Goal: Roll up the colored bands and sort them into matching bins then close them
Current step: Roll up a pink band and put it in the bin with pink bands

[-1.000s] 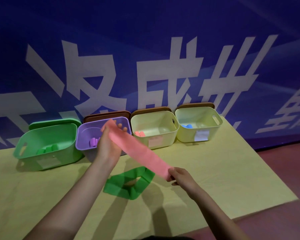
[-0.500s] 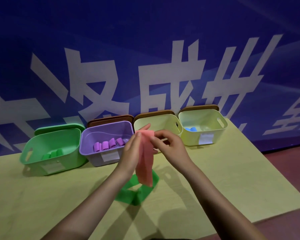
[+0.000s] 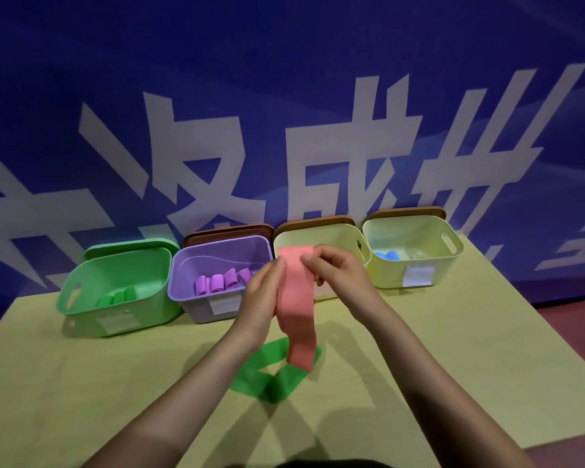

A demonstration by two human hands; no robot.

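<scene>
A pink band (image 3: 297,309) hangs down in front of me, held at its top end by both hands. My left hand (image 3: 262,295) holds its left edge and my right hand (image 3: 335,270) pinches the top from the right. Under it a green band (image 3: 274,373) lies loose on the table. Four open bins stand in a row at the back: a green bin (image 3: 81,298) with green rolls, a purple bin (image 3: 183,275) with purple rolls (image 3: 222,282), a pale yellow bin (image 3: 318,233) behind my hands, and another pale yellow bin (image 3: 453,251) with a blue roll (image 3: 387,255).
The lids lean behind the bins: a green lid (image 3: 132,246) and brown lids (image 3: 228,231). The yellow table (image 3: 81,383) ends at the right, where a dark red floor (image 3: 571,336) shows. A blue wall banner stands right behind the bins.
The band was stretched between my hands one second ago. My right hand has come up to the left hand, and the band now hangs down from both.
</scene>
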